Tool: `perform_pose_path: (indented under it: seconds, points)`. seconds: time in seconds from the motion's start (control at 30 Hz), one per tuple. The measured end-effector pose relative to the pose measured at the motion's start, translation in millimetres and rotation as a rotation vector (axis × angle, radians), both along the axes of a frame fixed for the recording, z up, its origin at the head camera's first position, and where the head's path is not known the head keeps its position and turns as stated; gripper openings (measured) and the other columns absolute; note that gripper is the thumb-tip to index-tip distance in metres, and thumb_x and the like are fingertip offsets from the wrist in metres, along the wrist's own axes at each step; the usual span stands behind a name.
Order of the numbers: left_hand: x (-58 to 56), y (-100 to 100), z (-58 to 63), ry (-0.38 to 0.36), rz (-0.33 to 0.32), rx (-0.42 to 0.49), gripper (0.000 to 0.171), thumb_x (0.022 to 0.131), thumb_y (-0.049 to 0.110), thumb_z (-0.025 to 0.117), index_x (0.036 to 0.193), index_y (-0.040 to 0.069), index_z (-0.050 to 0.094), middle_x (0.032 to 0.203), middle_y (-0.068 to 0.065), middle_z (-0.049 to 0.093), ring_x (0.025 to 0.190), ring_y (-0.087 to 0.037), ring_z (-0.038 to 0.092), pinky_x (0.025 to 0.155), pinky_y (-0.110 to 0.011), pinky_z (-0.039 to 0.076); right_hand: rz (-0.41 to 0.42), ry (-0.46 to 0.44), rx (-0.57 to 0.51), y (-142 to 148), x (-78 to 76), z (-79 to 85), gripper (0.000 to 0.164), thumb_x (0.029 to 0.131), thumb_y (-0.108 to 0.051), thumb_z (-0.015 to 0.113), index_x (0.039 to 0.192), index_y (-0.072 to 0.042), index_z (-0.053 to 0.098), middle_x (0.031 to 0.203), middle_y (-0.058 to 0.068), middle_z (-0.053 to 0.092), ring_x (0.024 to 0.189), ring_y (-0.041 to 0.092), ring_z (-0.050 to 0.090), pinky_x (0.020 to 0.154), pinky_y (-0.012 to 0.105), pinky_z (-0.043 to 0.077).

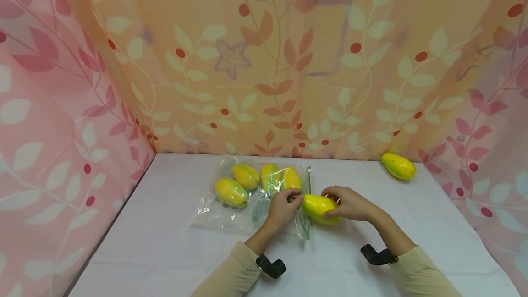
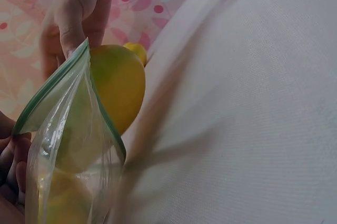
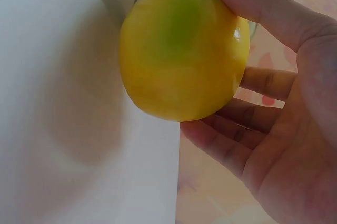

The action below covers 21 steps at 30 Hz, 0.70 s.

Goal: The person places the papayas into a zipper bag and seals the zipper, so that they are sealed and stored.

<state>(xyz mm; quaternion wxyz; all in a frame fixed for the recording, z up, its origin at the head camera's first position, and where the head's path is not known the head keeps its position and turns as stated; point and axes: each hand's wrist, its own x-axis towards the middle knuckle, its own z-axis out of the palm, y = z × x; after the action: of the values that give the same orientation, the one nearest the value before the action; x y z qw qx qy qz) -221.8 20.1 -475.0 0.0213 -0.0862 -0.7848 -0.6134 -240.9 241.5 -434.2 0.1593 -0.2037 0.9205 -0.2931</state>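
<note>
Yellow-green fruit (image 1: 318, 210) fills the right hand (image 1: 348, 204), which I see gripping its near end; from that palm it lies leftward, long axis running roughly toward the green-edged mouth of the clear bag (image 1: 208, 217). The left hand (image 1: 283, 207) pinches that edge by the tip. Four fruits (image 1: 231, 192) lie inside; a lone fruit (image 1: 398, 166) rests far right on the table (image 1: 156, 246).

The head view is moderately bright and softly lit, with white glints scattered over the clear bag (image 1: 208, 217) and faint, diffuse shadows on the white tabletop (image 1: 165, 260). Both wrist views look dimmer and greyer, broad soft-edged shadows stretching across the white tabletop (the left view's fork into streaks). In the right one, the fruit (image 3: 179, 61) carries one small highlight while the curtain (image 3: 208, 197) blurs.
</note>
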Motion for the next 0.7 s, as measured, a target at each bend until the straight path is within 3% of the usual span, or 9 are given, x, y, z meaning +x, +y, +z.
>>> perform_pose_path:
  seconds: [0.37, 0.7]
  points:
    - [-1.2, 1.0, 1.3, -0.02, -0.019, 0.027, 0.023, 0.092, 0.014, 0.065, 0.107, -0.003, 0.071, 0.089, -0.011, 0.07, 0.072, -0.007, 0.055, 0.064, -0.013, 0.047, 0.072, 0.02, -0.022, -16.3, 0.8, -3.6, 0.053, 0.076, -0.035, 0.081, 0.118, -0.007, 0.063, 0.105, 0.002, 0.064, 0.092, 0.017, 0.056, 0.085, 0.037, 0.053]
    - [-0.3, 0.1, 3.4, -0.023, -0.031, 0.03, 0.024, 0.093, 0.013, 0.064, 0.109, -0.004, 0.069, 0.088, -0.008, 0.07, 0.071, -0.004, 0.055, 0.064, -0.013, 0.048, 0.076, 0.053, -0.122, -30.7, 5.9, -22.0, 0.058, 0.077, -0.037, 0.081, 0.122, -0.005, 0.063, 0.108, 0.002, 0.065, 0.093, 0.016, 0.055, 0.082, 0.03, 0.05]
